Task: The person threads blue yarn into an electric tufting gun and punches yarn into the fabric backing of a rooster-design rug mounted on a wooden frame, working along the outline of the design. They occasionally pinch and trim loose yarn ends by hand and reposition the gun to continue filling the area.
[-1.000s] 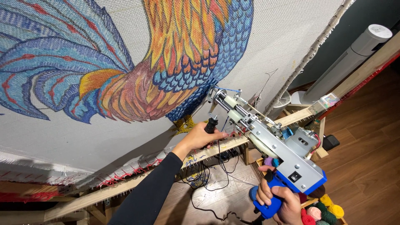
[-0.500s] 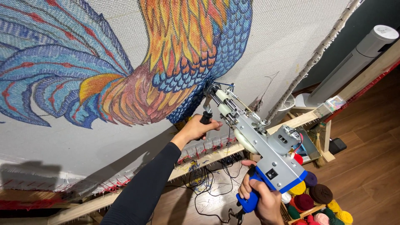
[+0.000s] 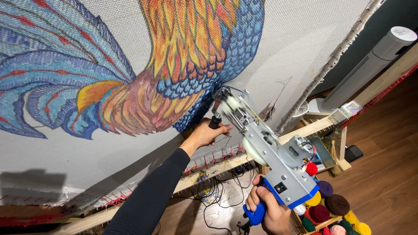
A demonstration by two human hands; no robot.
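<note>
A grey-and-blue tufting gun (image 3: 270, 154) points its tip against a white cloth (image 3: 300, 39) stretched on a wooden frame (image 3: 217, 167). The cloth carries a colourful rooster design (image 3: 174, 69), and the gun's tip touches its dark blue lower edge. My right hand (image 3: 267, 209) grips the gun's blue rear handle. My left hand (image 3: 207, 132), in a black sleeve, holds the black front handle just below the tip.
A white tower fan (image 3: 370, 65) stands at the right. Balls of yarn (image 3: 331, 204) in red, purple, yellow and green fill a rack at the lower right. Black cables (image 3: 213, 196) lie on the wooden floor (image 3: 387, 165) under the frame.
The gun and both hands have moved up and left along the cloth, bringing the tip onto the blue edge of the design. My view has shifted left as well.
</note>
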